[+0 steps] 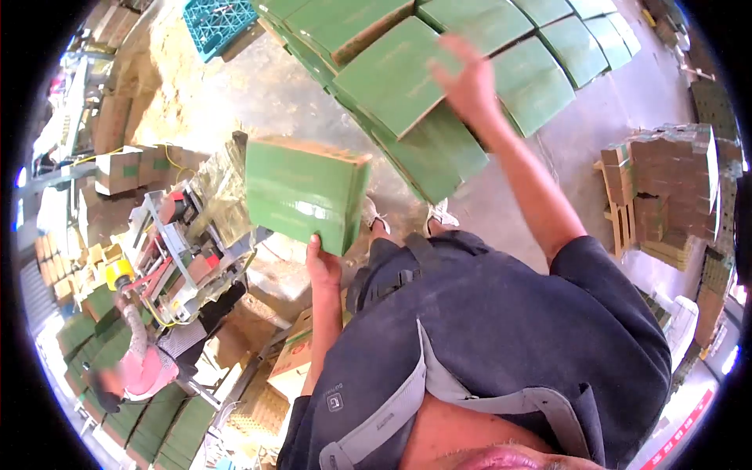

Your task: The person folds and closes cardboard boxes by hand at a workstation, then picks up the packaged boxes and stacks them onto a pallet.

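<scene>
A green cardboard box (305, 188) is gripped in my left hand (323, 266), whose thumb lies over the near lower edge of the box. The box hangs in front of me on the left, tilted, with a brown strip along its far edge. My right hand (468, 82) is stretched out over a large stack of green boxes (533, 82), its fingers spread and a little blurred. Nothing shows in it. Under and beside that hand lies a tilted green box (392, 74) on the stack; whether the fingers touch it I cannot tell.
A co-worker (145, 372) in pink stands at a taping machine (176, 251) on the left. More green boxes (149, 427) are stacked behind that person. A blue plastic pallet (218, 25) lies at the upper left. Brown cartons (674, 168) stand on a wooden pallet (619, 215) at the right.
</scene>
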`<state>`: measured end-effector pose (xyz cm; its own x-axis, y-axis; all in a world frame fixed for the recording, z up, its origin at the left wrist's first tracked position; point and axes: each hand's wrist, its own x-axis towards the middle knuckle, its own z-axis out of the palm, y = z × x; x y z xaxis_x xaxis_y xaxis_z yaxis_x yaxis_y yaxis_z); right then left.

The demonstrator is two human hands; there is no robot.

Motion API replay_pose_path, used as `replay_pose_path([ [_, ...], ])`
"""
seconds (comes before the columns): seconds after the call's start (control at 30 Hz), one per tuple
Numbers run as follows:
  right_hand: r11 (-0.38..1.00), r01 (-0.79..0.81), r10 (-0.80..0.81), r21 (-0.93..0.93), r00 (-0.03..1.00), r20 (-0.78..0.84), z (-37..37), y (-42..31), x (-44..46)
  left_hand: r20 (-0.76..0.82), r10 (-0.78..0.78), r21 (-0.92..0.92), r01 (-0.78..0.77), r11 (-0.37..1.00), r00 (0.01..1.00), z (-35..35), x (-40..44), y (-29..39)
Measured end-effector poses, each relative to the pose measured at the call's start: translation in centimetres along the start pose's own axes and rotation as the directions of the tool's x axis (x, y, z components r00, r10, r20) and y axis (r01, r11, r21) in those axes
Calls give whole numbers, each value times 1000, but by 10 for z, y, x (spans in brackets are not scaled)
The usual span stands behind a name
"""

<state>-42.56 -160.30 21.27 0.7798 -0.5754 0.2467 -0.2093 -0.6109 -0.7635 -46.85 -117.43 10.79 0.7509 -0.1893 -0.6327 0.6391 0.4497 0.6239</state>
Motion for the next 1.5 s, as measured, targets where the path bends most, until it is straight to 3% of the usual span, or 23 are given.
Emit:
replay_pose_path([
  [0.07,955,-190,102,227,931,349,16,-39,-60,70,-5,4,5,1000,998,11,-7,-3],
  [0.13,688,-555,194,466,761,620,26,-39,-96,192,87,144,-116,983,977,49,-30,8],
  [0.2,695,-528,162,488,776,609,7,-42,-112,215,97,203,-142,969,972,67,-32,14],
  [0.27,664,-538,131,519,767,628,-18,-34,-121,418,148,508,-366,780,896,79,-31,22],
  [0.3,668,-502,95,549,790,606,-28,-27,-124,381,121,580,-339,741,917,107,-41,31],
  [0.4,592,-548,126,590,787,604,-67,-24,-141,606,-18,649,-481,590,796,145,-13,51],
  [0.43,530,-608,225,592,773,593,-69,-5,-159,688,-115,662,-556,502,716,164,-2,57],
  [0.47,461,-659,320,594,748,581,-70,11,-175,691,-121,662,-557,501,713,182,6,58],
  [0.5,458,-659,324,596,748,579,-71,20,-193,659,-282,728,-495,474,698,197,13,57],
  [0.53,309,-686,404,658,722,562,-73,25,-212,607,-431,788,-436,435,668,209,22,53],
  [0.57,155,-686,477,711,682,554,-73,28,-225,606,-430,789,-435,434,669,214,39,40],
  [0.6,151,-686,478,712,681,555,-71,31,-235,553,-160,797,-463,387,818,212,61,20],
  [0.63,94,-662,545,743,659,518,-69,32,-244,462,130,813,-478,333,877,210,84,3],
  [0.67,43,-631,606,774,633,482,-65,36,-250,465,128,813,-479,330,876,213,109,-8],
  [0.73,27,-630,635,776,610,474,-51,38,-258,492,116,633,-446,632,863,224,146,-18],
  [0.8,-159,-591,724,791,475,500,-33,41,-259,483,146,561,-433,705,863,239,158,-25],
  [0.93,-204,-502,767,840,451,456,11,58,-249,455,168,532,-419,736,874,249,175,-19],
  [1.0,-102,-524,781,846,485,395,15,51,-240,473,120,519,-387,762,873,247,176,-16],
  [1.07,142,-763,868,631,402,292,11,38,-225,438,127,483,-352,802,890,248,177,-21],
  [1.13,279,-856,870,435,417,264,15,58,-230,442,135,456,-352,818,887,250,168,-23],
  [1.2,294,-915,890,275,367,270,2,49,-221,455,135,446,-356,821,880,251,170,-21],
  [1.33,147,-815,841,560,401,364,1,73,-221,421,130,495,-348,796,898,250,172,-22],
  [1.5,292,-725,809,624,535,242,-2,109,-203,396,108,439,-292,850,912,248,169,-23],
])
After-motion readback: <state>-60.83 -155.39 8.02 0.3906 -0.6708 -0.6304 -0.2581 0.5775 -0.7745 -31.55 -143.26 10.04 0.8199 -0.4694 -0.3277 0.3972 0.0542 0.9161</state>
